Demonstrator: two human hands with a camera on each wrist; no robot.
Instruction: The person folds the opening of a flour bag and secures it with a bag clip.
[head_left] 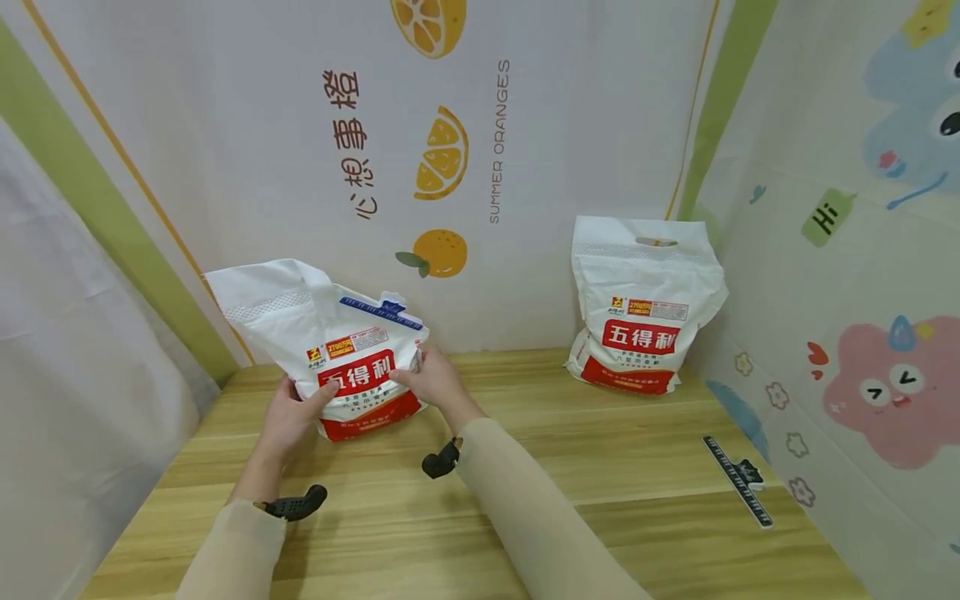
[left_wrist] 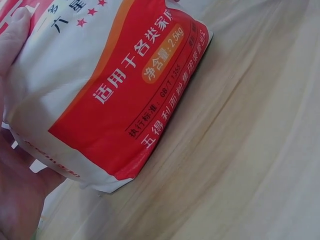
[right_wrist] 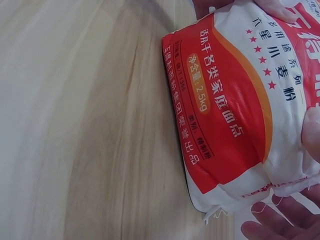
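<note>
Both hands' fingers hidden behind flour bag [head_left: 352,367].

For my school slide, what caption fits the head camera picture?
Two hands, left hand and right hand, hold a flour bag upright on a wooden table.

Both arms are in long, plain beige sleeves, kind of a soft cream-tan fabric with no pattern or logo showing, ending right at the wrists. The left hand [head_left: 288,417] and right hand [head_left: 435,379] are both bare, no gloves, and I can't spot any rings. Each wrist has a small black gadget strapped on at the cuff: the one on the left wrist [head_left: 297,504] is a stubby, rounded black piece sticking out sideways past the sleeve edge, and the one on the right wrist [head_left: 441,461] is a similar chunky black lump sitting right where the sleeve ends. Straps themselves are mostly hidden under the cuffs.
</note>
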